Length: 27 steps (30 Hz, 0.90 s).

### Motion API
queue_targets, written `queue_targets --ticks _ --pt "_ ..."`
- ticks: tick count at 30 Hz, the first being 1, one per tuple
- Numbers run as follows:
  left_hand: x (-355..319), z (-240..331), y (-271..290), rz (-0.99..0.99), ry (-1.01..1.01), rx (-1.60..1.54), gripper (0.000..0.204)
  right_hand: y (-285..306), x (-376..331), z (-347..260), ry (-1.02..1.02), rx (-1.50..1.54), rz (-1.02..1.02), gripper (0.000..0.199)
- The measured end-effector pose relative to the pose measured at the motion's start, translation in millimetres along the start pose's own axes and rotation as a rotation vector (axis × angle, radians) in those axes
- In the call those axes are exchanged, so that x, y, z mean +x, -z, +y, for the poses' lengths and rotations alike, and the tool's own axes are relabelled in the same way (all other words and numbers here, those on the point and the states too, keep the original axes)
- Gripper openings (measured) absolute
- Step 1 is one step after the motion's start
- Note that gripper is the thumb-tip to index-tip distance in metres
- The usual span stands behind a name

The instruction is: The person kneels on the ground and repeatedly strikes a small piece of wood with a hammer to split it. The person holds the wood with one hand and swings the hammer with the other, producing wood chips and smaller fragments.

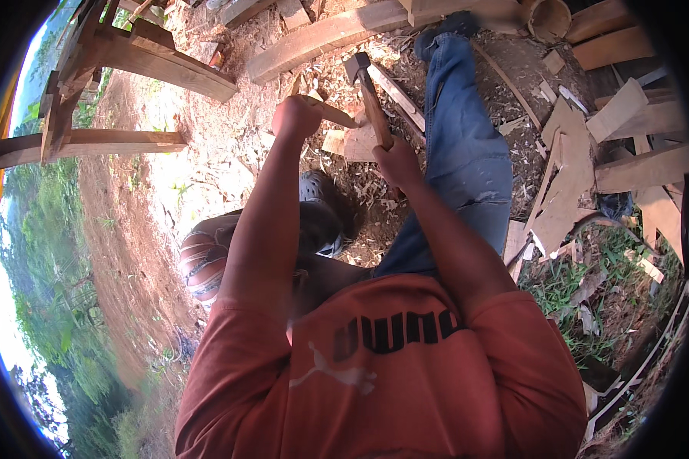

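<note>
Plainly, the left hand (297,116) is clamped round a slim brown wooden piece (335,114), flat-sided and tapering, whose free end lies at the far edge of a squat pale-brown wooden block (358,147), though I cannot tell whether they touch. The right hand (400,164) grips a brown wooden-handled tool (373,107) with a dark, blocky metal head, its handle passing by the block's right edge.

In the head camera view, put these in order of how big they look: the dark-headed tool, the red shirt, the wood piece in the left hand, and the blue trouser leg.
1. Red shirt, near the camera
2. Blue trouser leg
3. Dark-headed tool
4. Wood piece, partly hidden by the left hand
</note>
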<state>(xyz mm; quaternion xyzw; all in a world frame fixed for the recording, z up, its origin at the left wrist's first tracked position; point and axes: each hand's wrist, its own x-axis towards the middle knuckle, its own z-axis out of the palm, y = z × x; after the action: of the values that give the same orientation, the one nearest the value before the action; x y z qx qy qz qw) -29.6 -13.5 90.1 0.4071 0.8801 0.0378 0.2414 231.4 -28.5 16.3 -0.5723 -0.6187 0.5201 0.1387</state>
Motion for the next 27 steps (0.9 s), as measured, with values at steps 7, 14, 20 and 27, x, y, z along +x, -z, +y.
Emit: queue_targets --ticks 7,14,20,27 --pt "5.7 -12.8 -0.8 0.000 -0.101 -0.021 0.035 -20.6 4.3 53.0 -0.220 -0.344 -0.204 0.052" --pt "15.9 -26.0 -9.6 -0.021 0.052 -0.074 0.034 -7.7 11.8 4.9 -0.073 0.101 -0.062 0.039" --pt "-3.9 3.8 7.1 -0.017 0.048 -0.086 0.037 -41.7 5.0 86.5 -0.115 -0.341 -0.028 0.039" --pt "5.1 -2.5 2.2 -0.017 -0.090 -0.094 0.039 -13.5 15.6 31.4 -0.141 0.178 -0.112 0.039"
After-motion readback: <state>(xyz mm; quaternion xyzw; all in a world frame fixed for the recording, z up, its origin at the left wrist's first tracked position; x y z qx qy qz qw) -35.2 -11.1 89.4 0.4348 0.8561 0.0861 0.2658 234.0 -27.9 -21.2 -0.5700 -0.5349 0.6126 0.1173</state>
